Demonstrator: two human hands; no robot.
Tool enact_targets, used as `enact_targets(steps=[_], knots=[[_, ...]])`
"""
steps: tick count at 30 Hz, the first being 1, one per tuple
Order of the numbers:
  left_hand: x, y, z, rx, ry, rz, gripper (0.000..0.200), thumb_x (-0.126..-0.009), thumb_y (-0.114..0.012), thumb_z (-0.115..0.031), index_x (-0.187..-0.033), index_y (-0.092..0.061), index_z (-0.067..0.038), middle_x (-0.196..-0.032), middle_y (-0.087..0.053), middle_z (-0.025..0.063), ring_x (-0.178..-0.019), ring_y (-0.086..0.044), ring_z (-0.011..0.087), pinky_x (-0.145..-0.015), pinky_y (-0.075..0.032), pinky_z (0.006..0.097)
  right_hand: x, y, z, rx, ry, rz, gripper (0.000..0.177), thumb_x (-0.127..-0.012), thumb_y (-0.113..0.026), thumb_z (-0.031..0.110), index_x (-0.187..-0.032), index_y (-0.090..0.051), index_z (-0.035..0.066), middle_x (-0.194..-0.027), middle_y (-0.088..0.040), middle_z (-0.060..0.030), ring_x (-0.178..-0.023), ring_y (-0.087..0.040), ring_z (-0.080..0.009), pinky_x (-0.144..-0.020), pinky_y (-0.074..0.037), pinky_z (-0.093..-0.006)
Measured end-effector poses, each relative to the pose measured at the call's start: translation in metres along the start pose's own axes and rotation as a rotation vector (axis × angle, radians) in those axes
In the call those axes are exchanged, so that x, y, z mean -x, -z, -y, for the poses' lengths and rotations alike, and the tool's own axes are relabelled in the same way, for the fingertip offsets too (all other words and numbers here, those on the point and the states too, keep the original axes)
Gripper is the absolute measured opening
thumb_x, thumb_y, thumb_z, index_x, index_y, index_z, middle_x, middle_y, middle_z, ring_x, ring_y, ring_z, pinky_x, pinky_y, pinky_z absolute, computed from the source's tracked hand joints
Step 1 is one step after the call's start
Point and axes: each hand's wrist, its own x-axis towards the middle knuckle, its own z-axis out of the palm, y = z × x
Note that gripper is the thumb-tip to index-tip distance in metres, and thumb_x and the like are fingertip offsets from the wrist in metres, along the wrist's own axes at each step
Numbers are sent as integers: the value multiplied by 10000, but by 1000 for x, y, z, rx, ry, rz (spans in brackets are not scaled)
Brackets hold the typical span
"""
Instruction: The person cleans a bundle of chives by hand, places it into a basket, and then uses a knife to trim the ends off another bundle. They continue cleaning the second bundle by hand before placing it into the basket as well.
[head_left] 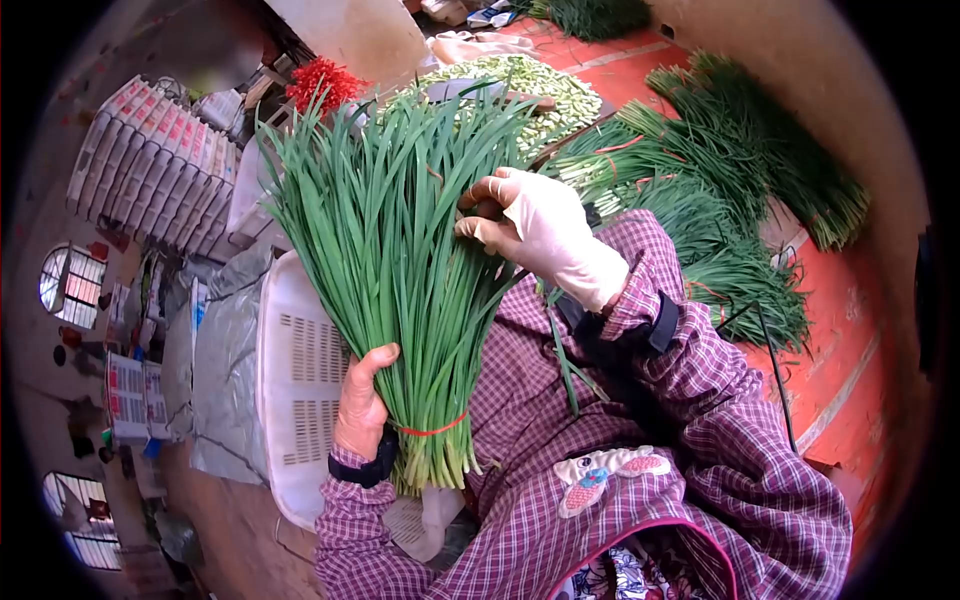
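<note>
A large bunch of long green leaves [400,230] stands nearly upright before me, with a red band [435,428] round its pale stems near the bottom. My left hand [362,400], bare, is wrapped round the lower left of the bunch, thumb in front. At the upper right of the leaves is my right hand [540,230], in a pale glove with bare fingertips showing. Its thumb and fingers are curled together against the leaves; whether a leaf lies between them is too small to tell.
A white slotted basket [305,370] is to the left. Behind are cut pale stems [560,105], a knife [465,90] and red ties [325,83]. More green bunches [720,170] lie on red flooring at right. Stacked cartons [150,165] stand at upper left.
</note>
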Motion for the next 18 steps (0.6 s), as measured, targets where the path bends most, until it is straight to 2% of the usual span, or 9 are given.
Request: enact_targets(steps=[3, 4, 5, 11, 14, 17, 18], knots=[[-1, 6, 4, 9, 10, -3, 590, -754, -672, -142, -1295, -483, -1, -1207, -575, 101, -1083, -571, 237, -957, -483, 373, 3, -5, -3, -79, -119, 144, 197, -772, -719, 239, -879, -682, 78, -786, -645, -95, -762, -654, -284, -695, -505, -357], [-2, 9, 6, 55, -3, -13, 579, -764, -672, -107, -1290, -467, 22, -1189, -585, 137, -1066, -595, 271, -943, -507, 407, 3, -7, -6, -80, -123, 143, 197, -772, -719, 239, -879, -682, 78, -786, -645, -95, -762, -654, -284, -695, -505, -357], [-3, 11, 7, 101, -18, -22, 569, -773, -672, -73, -1285, -452, 45, -1171, -595, 172, -1048, -618, 305, -929, -532, 440, 4, -11, -9, -94, -131, 110, 194, -771, -721, 239, -874, -682, 79, -779, -643, -94, -762, -654, -283, -697, -505, -357], [2, 20, 9, 160, 1, -51, 544, -788, -677, -85, -1272, -468, 47, -1170, -602, 173, -1053, -616, 310, -942, -520, 460, -4, 3, -15, 29, -38, -180, 124, -774, -705, 189, -837, -678, 85, -784, -644, -93, -703, -655, -279, -645, -512, -360], [5, 25, 9, 166, 5, -65, 539, -794, -678, -91, -1271, -468, 47, -1175, -602, 167, -1053, -617, 307, -950, -515, 455, -14, 27, -25, 117, 2, -309, 117, -797, -695, 182, -847, -677, 77, -789, -658, -77, -672, -653, -236, -636, -508, -333], [13, 26, 5, 152, -15, -87, 529, -803, -681, -96, -1269, -473, 43, -1179, -602, 162, -1052, -617, 300, -950, -515, 445, -26, 60, -44, 111, -65, -403, 134, -837, -694, 203, -887, -692, 78, -748, -676, -54, -634, -634, -142, -618, -502, -294], [16, 26, 4, 153, -23, -91, 529, -803, -681, -96, -1269, -473, 43, -1179, -602, 162, -1052, -617, 300, -950, -515, 445, -31, 70, -59, 113, -5, -448, 137, -851, -686, 208, -889, -694, 77, -748, -687, -52, -648, -642, -123, -615, -502, -275]])
